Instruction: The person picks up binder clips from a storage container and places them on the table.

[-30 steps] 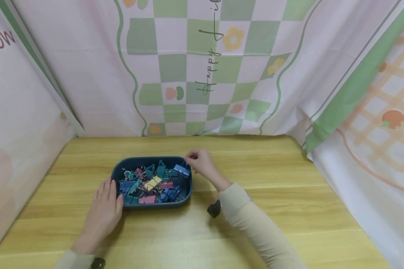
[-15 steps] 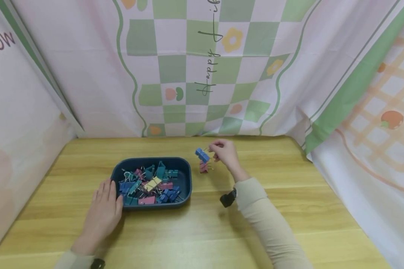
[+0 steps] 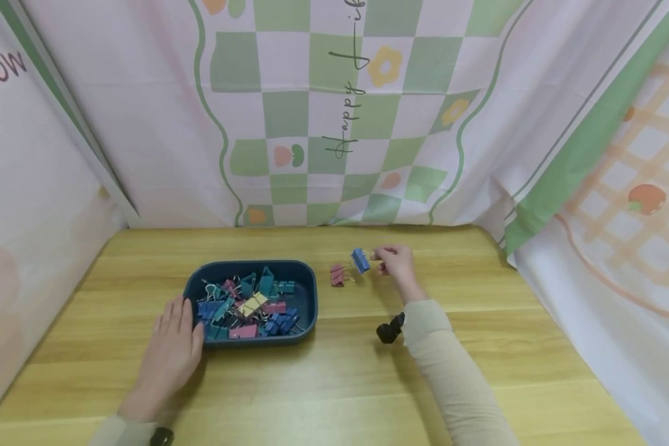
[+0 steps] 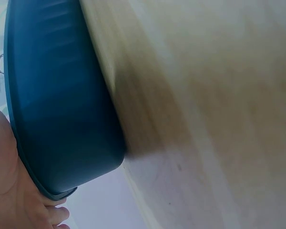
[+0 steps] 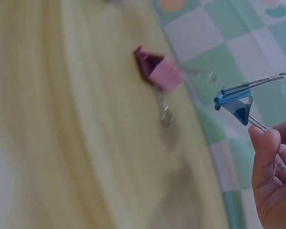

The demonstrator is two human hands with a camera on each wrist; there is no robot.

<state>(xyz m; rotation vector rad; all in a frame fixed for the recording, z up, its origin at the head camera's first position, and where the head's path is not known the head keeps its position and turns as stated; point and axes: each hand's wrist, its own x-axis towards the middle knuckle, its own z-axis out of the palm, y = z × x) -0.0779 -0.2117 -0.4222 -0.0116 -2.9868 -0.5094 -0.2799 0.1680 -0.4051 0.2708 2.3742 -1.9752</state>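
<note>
A dark blue tray (image 3: 306,334) holds a heap of binder clips, among them a yellow clip (image 3: 253,304) and a pink clip (image 3: 243,331). My left hand (image 3: 170,344) rests with extended fingers along the tray's left end; up close, the left wrist view has that hand (image 4: 7,176) at the tray's rim (image 4: 26,171). To the right of the tray, my right hand (image 3: 398,263) pinches a blue binder clip (image 3: 360,261) by one wire handle. Its other handle sticks out free in the right wrist view. Just left of it, a pink binder clip (image 3: 337,275) stands on the table.
The wooden table (image 3: 334,384) ends at the back against a hanging checkered cloth (image 3: 334,124). More printed cloth (image 3: 607,248) hangs along the right side, and a pale cloth (image 3: 39,204) borders the left.
My right hand has lifted the blue binder clip out of the tray's right end and carried it rightward past the pink clip. The left hand stays where it was.
</note>
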